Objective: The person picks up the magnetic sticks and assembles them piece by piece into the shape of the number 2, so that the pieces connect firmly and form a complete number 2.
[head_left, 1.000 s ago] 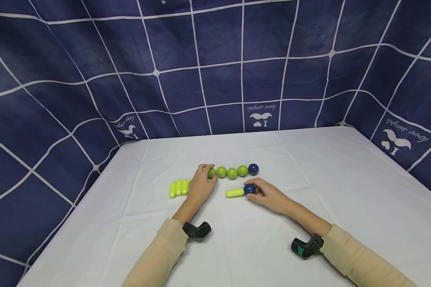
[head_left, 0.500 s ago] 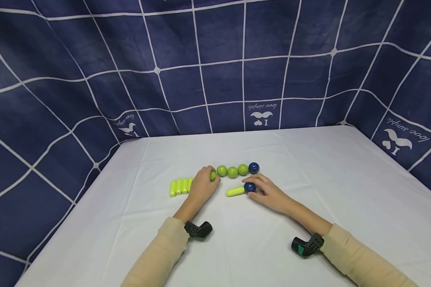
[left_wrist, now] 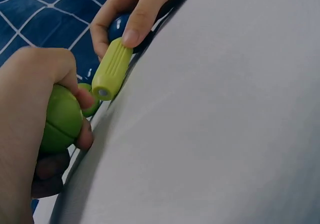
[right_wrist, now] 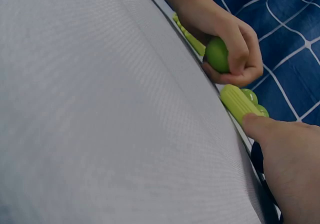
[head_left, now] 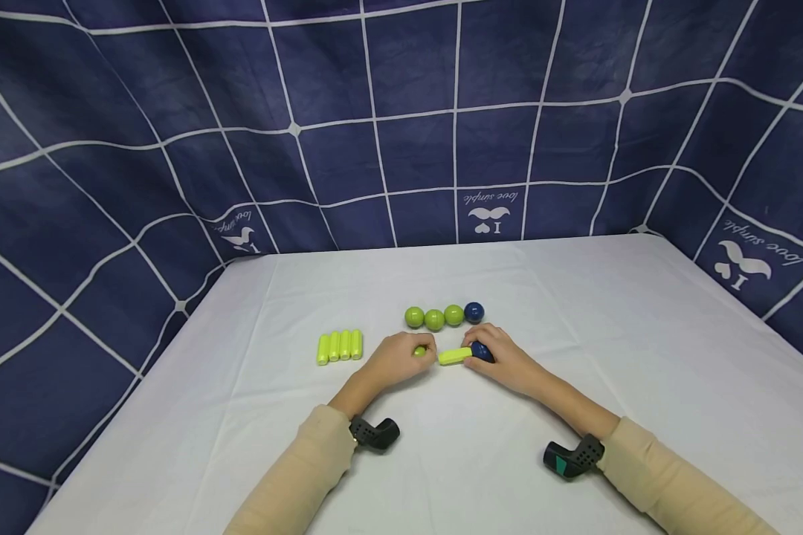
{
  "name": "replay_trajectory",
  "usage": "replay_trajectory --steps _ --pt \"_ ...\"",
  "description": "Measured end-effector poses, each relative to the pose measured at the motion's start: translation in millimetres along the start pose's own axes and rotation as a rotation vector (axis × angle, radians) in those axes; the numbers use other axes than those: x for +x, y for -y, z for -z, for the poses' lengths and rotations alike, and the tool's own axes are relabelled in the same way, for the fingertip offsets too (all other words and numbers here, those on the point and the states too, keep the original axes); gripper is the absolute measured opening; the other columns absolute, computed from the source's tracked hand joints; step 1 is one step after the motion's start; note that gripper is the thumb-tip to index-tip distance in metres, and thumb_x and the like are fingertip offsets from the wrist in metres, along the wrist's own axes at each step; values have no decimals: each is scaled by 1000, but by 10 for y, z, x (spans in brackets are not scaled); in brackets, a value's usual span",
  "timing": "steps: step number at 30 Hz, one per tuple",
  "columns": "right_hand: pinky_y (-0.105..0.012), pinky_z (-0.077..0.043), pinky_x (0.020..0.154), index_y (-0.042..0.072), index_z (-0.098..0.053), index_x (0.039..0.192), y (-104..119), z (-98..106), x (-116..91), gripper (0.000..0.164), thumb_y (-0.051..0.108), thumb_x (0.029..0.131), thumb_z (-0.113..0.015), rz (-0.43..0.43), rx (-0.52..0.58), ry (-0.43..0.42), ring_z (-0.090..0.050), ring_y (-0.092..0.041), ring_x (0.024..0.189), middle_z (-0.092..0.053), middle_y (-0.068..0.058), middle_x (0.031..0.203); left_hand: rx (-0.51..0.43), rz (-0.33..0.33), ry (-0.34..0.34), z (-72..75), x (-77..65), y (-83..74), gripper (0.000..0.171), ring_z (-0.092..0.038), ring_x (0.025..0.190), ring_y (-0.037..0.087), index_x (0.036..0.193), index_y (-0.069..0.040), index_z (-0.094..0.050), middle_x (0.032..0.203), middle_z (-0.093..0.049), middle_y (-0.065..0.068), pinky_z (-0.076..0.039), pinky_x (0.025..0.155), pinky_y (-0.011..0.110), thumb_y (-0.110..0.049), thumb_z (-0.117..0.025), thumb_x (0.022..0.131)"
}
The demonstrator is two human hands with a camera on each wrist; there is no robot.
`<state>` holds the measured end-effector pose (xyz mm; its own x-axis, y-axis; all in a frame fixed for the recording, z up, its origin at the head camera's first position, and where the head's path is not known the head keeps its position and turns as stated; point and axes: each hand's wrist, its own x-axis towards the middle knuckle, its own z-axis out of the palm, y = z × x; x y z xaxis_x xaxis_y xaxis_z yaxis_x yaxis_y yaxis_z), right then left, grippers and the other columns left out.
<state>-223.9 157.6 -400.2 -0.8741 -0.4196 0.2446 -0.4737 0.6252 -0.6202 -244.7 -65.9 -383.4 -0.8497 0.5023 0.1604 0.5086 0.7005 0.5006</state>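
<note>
My left hand [head_left: 398,360] grips a green ball [left_wrist: 62,120], its fingers curled round it. In my right hand [head_left: 511,362] are a dark blue ball [head_left: 483,351] and a yellow-green ridged rod [head_left: 453,357], joined end to end; the thumb presses on the rod near the ball, as the left wrist view shows. The rod's free end has a small silver dot and points at the left hand, close to its fingers. Fingers partly hide both balls.
Behind the hands, three green balls [head_left: 434,320] and another dark blue ball [head_left: 473,312] form a row on the white-covered table [head_left: 428,461]. Several matching rods [head_left: 340,346] lie side by side at left. A navy grid-patterned cloth [head_left: 408,156] hangs behind the table.
My left hand has taken the leftmost green ball out of the row and brought it right and nearer, up to the rod. The right hand has shifted slightly right with its rod and blue ball.
</note>
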Motion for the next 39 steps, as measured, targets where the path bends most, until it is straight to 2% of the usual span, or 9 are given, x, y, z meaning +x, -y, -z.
replay_trajectory --steps 5,10,13,17,21,34,37,39 --pt "-50 -36 97 14 -56 106 -4 2 5 20 22 88 -59 -10 -29 -36 -44 -30 116 -52 -9 118 -151 42 56 -29 -6 -15 10 -48 72 11 91 -22 -51 78 -54 -5 -39 66 26 -29 -48 83" --pt "-50 -37 95 12 -56 106 0 7 12 21 20 88 -59 -30 -21 -59 -46 -30 114 -53 -9 115 -354 12 108 -52 11 8 22 -46 80 14 105 -14 -44 88 -47 2 -39 71 27 -16 -44 82" --pt "-49 -38 95 10 -56 107 2 10 18 21 20 88 -58 -35 5 -65 -48 -29 112 -54 -10 113 -416 5 113 -72 19 28 26 -43 85 14 110 -13 -44 96 -46 4 -37 75 27 -15 -48 85" --pt "-47 -39 94 7 -56 107 3 10 19 23 19 88 -58 -32 28 -77 -51 -28 110 -55 -11 112 -437 8 93 -85 41 61 30 -42 79 13 112 -13 -52 89 -47 2 -37 69 25 -18 -60 83" --pt "-46 -40 93 7 -56 107 -7 2 10 23 20 88 -58 -31 25 -80 -52 -27 108 -55 -10 111 -451 16 86 -76 53 74 30 -41 73 13 110 -13 -56 81 -46 0 -36 64 24 -18 -64 81" --pt "-46 -42 91 10 -58 108 -27 -10 7 25 24 87 -59 -59 27 -70 -54 -24 103 -56 -7 107 -429 -6 94 -76 43 67 27 -40 72 12 107 -11 -56 80 -45 -1 -35 64 22 -15 -62 81" --pt "-45 -42 92 10 -57 108 -25 -8 16 26 24 87 -60 -66 32 -73 -53 -24 104 -56 -7 108 -399 -6 87 -73 43 63 28 -41 73 12 107 -12 -56 82 -47 1 -36 65 23 -14 -61 80" --pt "-46 -42 93 9 -56 110 -19 -2 22 28 25 87 -60 -74 40 -77 -53 -26 106 -55 -9 110 -344 -1 68 -64 39 55 28 -44 77 12 107 -12 -56 88 -52 2 -38 68 24 -15 -59 80"
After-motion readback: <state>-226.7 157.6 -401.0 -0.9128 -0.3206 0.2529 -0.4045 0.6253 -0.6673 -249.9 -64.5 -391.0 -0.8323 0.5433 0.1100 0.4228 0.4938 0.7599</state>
